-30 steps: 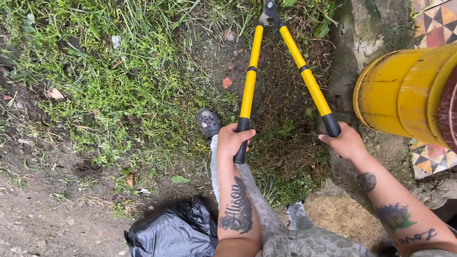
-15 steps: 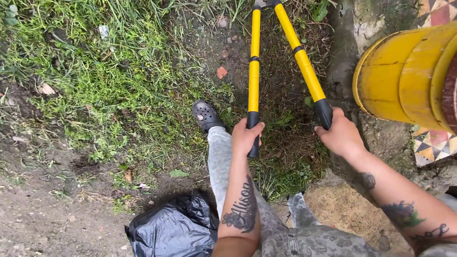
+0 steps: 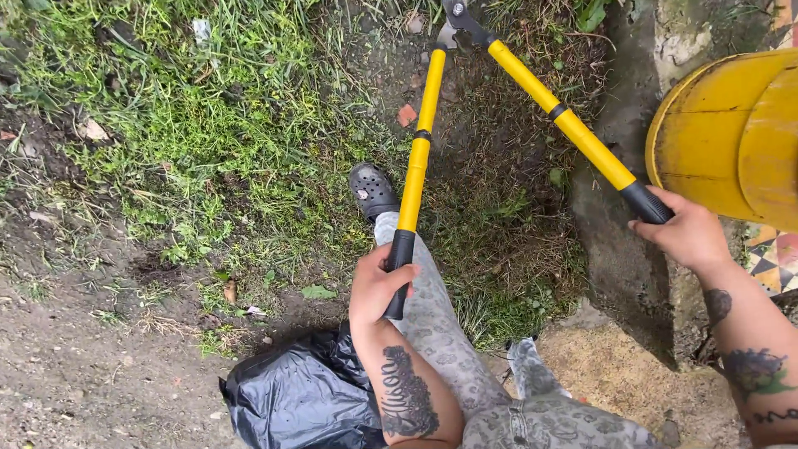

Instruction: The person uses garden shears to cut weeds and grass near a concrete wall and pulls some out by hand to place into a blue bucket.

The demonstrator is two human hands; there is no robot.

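1. In the head view our left hand is wrapped around the black grip of one yellow handle of the loppers, and our right hand is clamped on the other, so the handles spread wide.
2. The blades sit low in the grass (partly cut off by the frame's top edge).
3. The yellow barrel crowds the right hand; a black bag lies near the left elbow, with open ground to the left.
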